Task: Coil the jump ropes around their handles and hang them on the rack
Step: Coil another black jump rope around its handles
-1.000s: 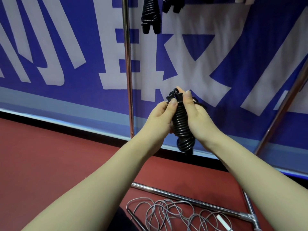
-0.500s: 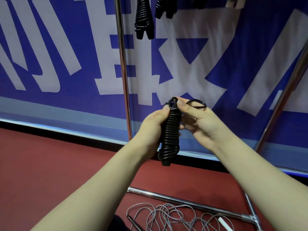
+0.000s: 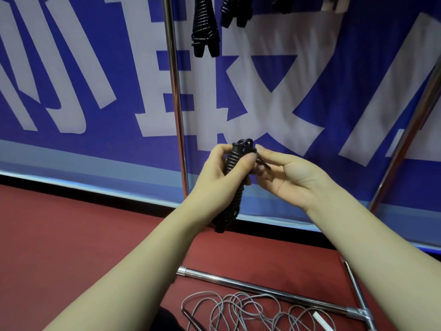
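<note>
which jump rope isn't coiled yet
The grey jump rope, in loose loops on the floor. The black jump rope in the left hand and the hanging black ropes are wound tight.

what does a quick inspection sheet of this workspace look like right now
surface: red floor
job's things: black jump rope coiled, held in both hands; grey jump rope loose on the floor; coiled black ropes hanging on the rack
clutter: nothing seen
hands: left hand grips the coil; right hand fingers pinch its loop near the top
cables: nothing seen
surroundings: blue banner with white characters behind the rack
</note>
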Demonstrator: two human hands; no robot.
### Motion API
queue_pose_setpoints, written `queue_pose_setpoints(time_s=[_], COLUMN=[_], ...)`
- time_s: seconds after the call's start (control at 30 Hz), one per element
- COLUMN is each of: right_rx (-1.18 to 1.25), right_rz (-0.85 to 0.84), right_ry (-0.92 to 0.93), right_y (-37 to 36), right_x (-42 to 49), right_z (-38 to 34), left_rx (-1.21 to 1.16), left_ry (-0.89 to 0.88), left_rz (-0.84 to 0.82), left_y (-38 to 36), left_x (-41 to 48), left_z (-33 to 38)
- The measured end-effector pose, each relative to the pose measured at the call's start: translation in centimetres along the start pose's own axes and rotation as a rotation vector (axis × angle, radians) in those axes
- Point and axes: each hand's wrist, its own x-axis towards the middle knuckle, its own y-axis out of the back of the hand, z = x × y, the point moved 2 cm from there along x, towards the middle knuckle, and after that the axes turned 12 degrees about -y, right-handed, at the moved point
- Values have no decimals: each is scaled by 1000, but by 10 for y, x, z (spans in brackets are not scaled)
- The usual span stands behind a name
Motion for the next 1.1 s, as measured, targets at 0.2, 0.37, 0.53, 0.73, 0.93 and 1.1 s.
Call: queue_pose_setpoints(time_s=[0.2,0.37,0.53,0.73,0.93,1.1], right_rx=[-342,-442,-469,-8,89,104], right_rz=[258,279,233,-35,147,199], right_ry=[-150,-28,115,58,62,78], right_y=[3,2,-6,-7,-9,-11], right_x=[-2,-3,0,8,16,17], right_z=[6,3,11,20,25,21], left_rx=[318,554,740,653,585,342], left_ry=[-183,-270,-395,-378,-355,-184], left_rz=[-114,-232,-335,-212,-142,3], left_y=[8,13,11,16,18,24], left_x=[-3,-2,-3,-3,-2,2], left_z=[2,-7,-9,-11,-13,-15])
